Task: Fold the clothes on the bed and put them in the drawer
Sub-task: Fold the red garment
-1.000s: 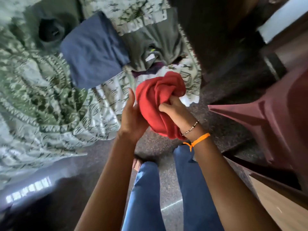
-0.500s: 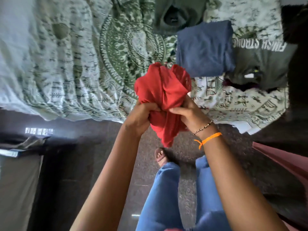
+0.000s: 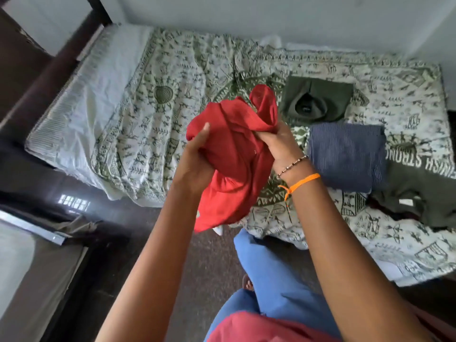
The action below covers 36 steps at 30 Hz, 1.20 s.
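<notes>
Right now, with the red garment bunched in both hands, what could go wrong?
1. The red garment is wadded between the left hand and right hand; folded as is, it would likely crease.
2. Spreading it on the bed could disturb the folded blue garment nearby.

Pale wall (image 3: 271,18) behind; dark speckled floor (image 3: 138,243) — window glare; dark wood frame (image 3: 49,70) left.

The red cloth (image 3: 234,154) looks soft and matt. The blue shirt (image 3: 345,154) is ribbed. The floor (image 3: 209,267) is shiny.
</notes>
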### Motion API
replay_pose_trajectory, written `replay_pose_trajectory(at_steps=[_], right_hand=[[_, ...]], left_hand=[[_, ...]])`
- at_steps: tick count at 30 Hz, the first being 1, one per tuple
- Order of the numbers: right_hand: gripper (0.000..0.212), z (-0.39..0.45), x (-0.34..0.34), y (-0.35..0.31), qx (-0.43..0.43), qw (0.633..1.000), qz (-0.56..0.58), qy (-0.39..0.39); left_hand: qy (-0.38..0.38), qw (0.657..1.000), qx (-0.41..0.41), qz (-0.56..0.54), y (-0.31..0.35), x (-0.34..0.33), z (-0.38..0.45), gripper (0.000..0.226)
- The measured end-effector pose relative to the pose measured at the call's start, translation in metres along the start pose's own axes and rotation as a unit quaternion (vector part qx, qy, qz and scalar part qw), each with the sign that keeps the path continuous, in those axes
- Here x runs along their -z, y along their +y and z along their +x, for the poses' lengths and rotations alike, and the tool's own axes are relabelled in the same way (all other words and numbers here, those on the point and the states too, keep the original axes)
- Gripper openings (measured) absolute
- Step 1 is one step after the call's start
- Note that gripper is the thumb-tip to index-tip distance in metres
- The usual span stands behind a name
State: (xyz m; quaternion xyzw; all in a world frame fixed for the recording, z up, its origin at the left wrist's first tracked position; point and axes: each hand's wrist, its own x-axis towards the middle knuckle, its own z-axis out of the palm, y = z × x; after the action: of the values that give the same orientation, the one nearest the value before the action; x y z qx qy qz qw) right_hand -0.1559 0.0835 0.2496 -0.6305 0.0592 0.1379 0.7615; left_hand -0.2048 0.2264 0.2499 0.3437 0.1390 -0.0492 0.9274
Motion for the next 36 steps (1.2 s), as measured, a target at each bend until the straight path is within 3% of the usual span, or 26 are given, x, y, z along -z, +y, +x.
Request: replay_pose_trajectory(at_steps=[4,8,11,18,20,22,24,26,27,29,30,32,36], right_hand=[[0.022,0.05,-0.028,-0.031,0.036,0.999,0.004,-0.028],[0.023,0.1,-0.05,-0.067,0.053,0.998,0.04,0.013],[0.025,0.132,-0.064,-0.093,0.078,0.996,0.037,0.019],[0.013,0.185,-0.099,-0.172,0.173,0.985,-0.018,0.005],[0.015,0.197,-0.107,-0.184,0.192,0.976,-0.104,-0.003],[0.003,0.203,-0.112,-0.184,0.225,0.945,-0.239,0.0],[0.007,0.205,-0.115,-0.18,0.247,0.931,-0.266,0.02],[0.02,0.206,-0.121,-0.176,0.25,0.933,-0.26,0.008],[0.016,0.206,-0.125,-0.174,0.254,0.927,-0.274,-0.014],[0.005,0.208,-0.138,-0.169,0.265,0.916,-0.296,-0.05],[0.005,0.209,-0.143,-0.168,0.272,0.914,-0.296,-0.055],[0.011,0.211,-0.153,-0.167,0.281,0.913,-0.292,-0.051],[0.019,0.216,-0.153,-0.169,0.259,0.915,-0.304,-0.049]], left_hand=[[0.014,1.0,-0.011,0.012,0.052,-0.012,0.037,0.026],[0.081,0.99,-0.041,0.109,0.094,-0.024,0.079,0.016],[0.114,0.984,-0.083,0.107,0.124,-0.029,0.108,0.018],[0.055,0.98,-0.174,0.077,0.193,-0.049,0.15,0.02],[0.048,0.978,-0.152,0.135,0.209,-0.05,0.162,0.021],[0.103,0.933,-0.128,0.321,0.215,-0.044,0.17,0.03],[0.14,0.856,-0.153,0.473,0.216,-0.034,0.176,0.057],[0.087,0.81,-0.183,0.55,0.22,-0.031,0.182,0.091],[0.031,0.794,-0.195,0.575,0.223,-0.034,0.184,0.094],[-0.077,0.796,-0.194,0.568,0.234,-0.041,0.193,0.075],[-0.108,0.817,-0.183,0.537,0.238,-0.044,0.196,0.061],[-0.129,0.853,-0.167,0.476,0.241,-0.047,0.203,0.039],[-0.112,0.835,-0.18,0.507,0.244,-0.037,0.212,0.014]])
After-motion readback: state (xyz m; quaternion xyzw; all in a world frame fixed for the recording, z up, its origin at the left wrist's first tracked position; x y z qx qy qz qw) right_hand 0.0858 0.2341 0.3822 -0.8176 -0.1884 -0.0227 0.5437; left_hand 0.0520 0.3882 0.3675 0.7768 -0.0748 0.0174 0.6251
